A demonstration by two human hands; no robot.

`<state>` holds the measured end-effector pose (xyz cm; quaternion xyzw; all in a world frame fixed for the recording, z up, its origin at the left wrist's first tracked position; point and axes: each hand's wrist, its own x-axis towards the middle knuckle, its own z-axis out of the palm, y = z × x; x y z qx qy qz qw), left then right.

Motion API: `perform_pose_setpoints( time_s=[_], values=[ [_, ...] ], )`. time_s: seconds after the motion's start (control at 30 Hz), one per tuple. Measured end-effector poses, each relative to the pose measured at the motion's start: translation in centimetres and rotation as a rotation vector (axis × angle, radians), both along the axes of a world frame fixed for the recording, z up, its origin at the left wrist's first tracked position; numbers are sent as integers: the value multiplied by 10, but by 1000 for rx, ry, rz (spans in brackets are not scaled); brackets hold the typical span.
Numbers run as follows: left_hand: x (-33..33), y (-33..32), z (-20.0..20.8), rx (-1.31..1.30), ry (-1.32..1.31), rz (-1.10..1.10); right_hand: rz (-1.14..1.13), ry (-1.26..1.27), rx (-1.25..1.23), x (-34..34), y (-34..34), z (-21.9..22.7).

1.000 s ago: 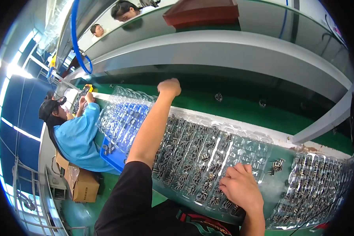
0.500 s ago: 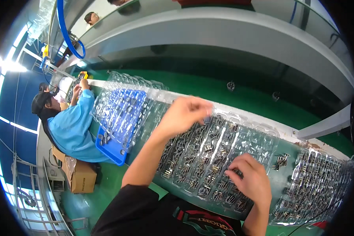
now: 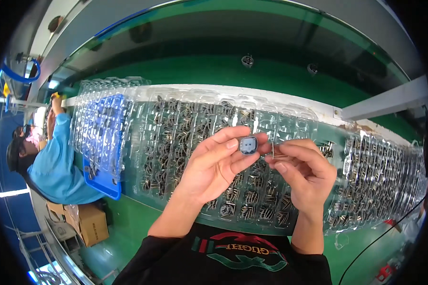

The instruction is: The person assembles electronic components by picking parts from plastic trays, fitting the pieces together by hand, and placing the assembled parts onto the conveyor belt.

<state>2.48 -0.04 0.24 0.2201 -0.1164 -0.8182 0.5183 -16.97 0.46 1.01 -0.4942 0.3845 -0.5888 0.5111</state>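
– what have the hands got?
– left hand (image 3: pixel 209 168): thumb and fingers closed on a round grey part (image 3: pixel 248 146), up over the clear tray (image 3: pixel 295 126). right hand (image 3: pixel 309 173): fingertips nearly together, pinching thin metal pins (image 3: pixel 273 151) just beside it.
– what might go wrong?
– a pin could slip, i'd say, the pinch being so narrow, and get lost among the metal pieces (image 3: pixel 248 212) below.
– which way do they point?
– the part's flat face looks upward; being roundish, no clear long axis. one pin seems to run fore and aft; the others, can't tell.
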Motion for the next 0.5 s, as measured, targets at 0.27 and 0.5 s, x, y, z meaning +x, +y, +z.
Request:
perform_pose_setpoints(
  time_s=[0.27,0.5],
  values=[
    [-10,2,-7,-95,-85,-65,-114,506,-395,-7,-6,4],
    [-6,0,-8,-38,-140,-136,-42,674,-554,-18,-10,3]
  ],
)
